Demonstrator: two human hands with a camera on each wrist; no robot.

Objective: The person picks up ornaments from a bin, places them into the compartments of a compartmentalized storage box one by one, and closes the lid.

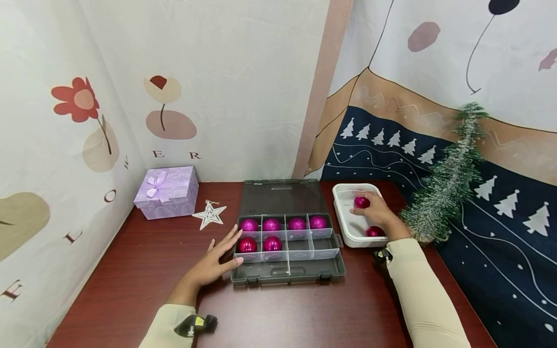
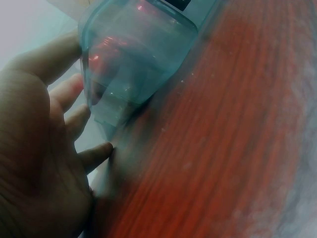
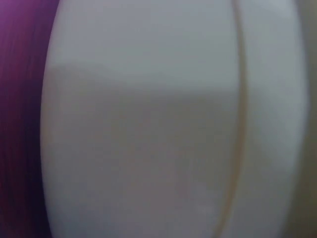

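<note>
A magenta ball (image 1: 360, 202) is pinched between the thumb and fingers of the right hand (image 1: 377, 212), inside the outline of the white tray (image 1: 359, 243); whether the tray floor is touched cannot be told. A second ball (image 1: 375, 231) is held at the tray's near end. The left hand (image 1: 213, 263) is spread, its fingertips laid against the left edge of the grey divided box (image 1: 309, 279), where four glittery balls (image 1: 297, 224) are lined up behind two glossy balls (image 1: 272, 243). Everything is supported by a reddish-brown, wood-grained table (image 1: 270, 314). Its far left is occupied by a lilac gift box (image 1: 167, 205) and a white star (image 1: 203, 215), its right by a frosted miniature tree (image 1: 452, 183). The table is backed by printed drapes (image 1: 243, 96), patterned with flowers, letters and, rightward, white trees on navy.
</note>
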